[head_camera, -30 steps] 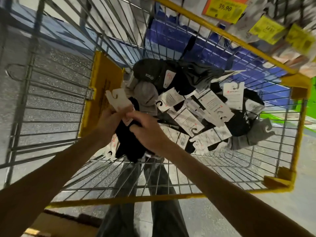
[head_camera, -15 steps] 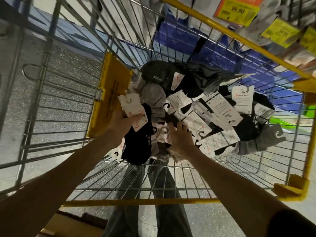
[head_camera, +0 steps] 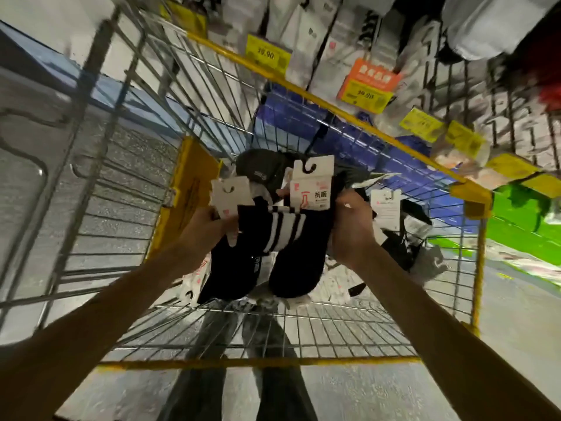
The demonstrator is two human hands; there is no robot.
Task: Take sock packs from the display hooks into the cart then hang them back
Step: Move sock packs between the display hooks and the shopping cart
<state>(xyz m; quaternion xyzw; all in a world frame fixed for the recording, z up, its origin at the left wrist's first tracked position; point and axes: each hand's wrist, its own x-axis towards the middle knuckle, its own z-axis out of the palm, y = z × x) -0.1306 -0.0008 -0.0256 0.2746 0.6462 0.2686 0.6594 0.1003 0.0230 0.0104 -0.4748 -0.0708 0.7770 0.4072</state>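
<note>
Two black sock packs hung side by side at the centre, raised above the wire cart (head_camera: 261, 362). The white-striped pack (head_camera: 299, 238), at three o'clock of the pair, was gripped by the right hand (head_camera: 353, 229). The plain pack (head_camera: 230, 262), at nine o'clock, was pinched by the left hand (head_camera: 203, 230). Both white card headers pointed up, probably to present their hook slots for rehanging. Loose packs (head_camera: 385, 208) lay in the cart at three o'clock, and display price tags (head_camera: 267, 53) showed at twelve.

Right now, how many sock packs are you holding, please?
2: a plain black pack in the left hand, a striped pack in the right hand.
</note>
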